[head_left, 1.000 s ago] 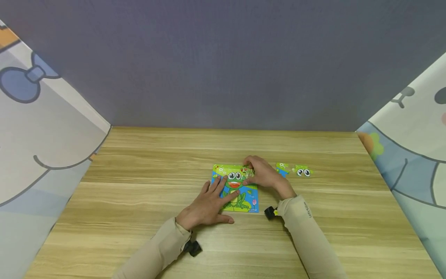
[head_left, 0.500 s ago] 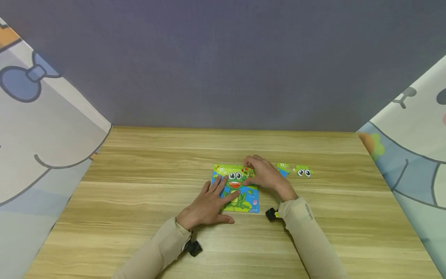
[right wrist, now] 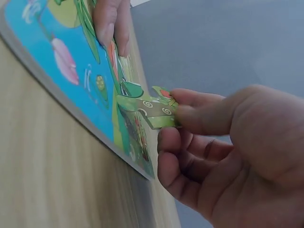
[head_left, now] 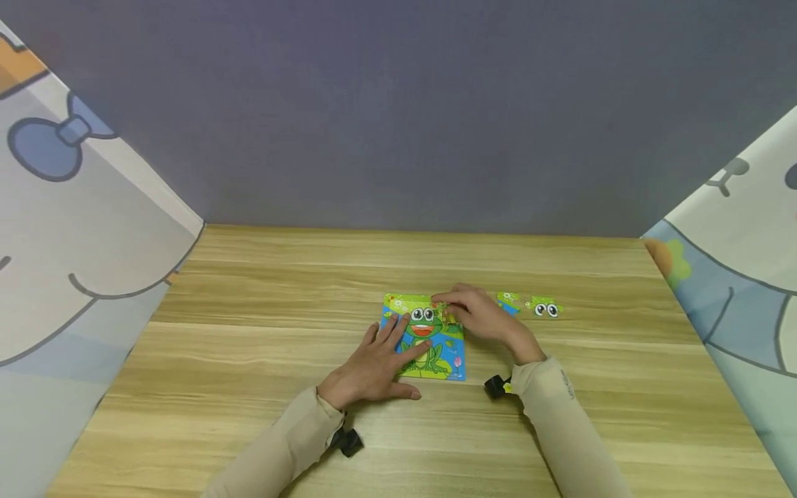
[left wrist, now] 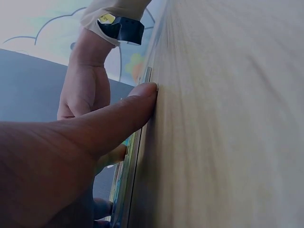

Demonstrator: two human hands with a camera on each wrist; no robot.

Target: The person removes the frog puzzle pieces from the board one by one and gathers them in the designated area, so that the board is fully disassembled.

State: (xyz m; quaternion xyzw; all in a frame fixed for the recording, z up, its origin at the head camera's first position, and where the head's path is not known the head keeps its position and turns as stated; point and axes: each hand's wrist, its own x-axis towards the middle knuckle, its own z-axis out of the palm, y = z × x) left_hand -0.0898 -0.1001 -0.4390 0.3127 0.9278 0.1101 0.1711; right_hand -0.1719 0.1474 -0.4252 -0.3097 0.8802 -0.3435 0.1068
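Wood surface (head_left: 280, 297) carries a frog puzzle board (head_left: 445, 354), flat nr ctr; L grip (head_left: 370, 366) is released, fingers spread & resting on board's L part. R grip (head_left: 486, 317) pinches a sm green pc (right wrist: 156, 109) at board's far R corner, can't tell if touching it; loose frog-eyes pc (head_left: 546, 308) & blue-green pc (head_left: 508, 300) lie to the R on the surface

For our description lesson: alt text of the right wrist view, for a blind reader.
The right hand pinches a small puzzle piece over a blue and green picture board. The left hand rests on the board at the top; wooden table shows lower left.
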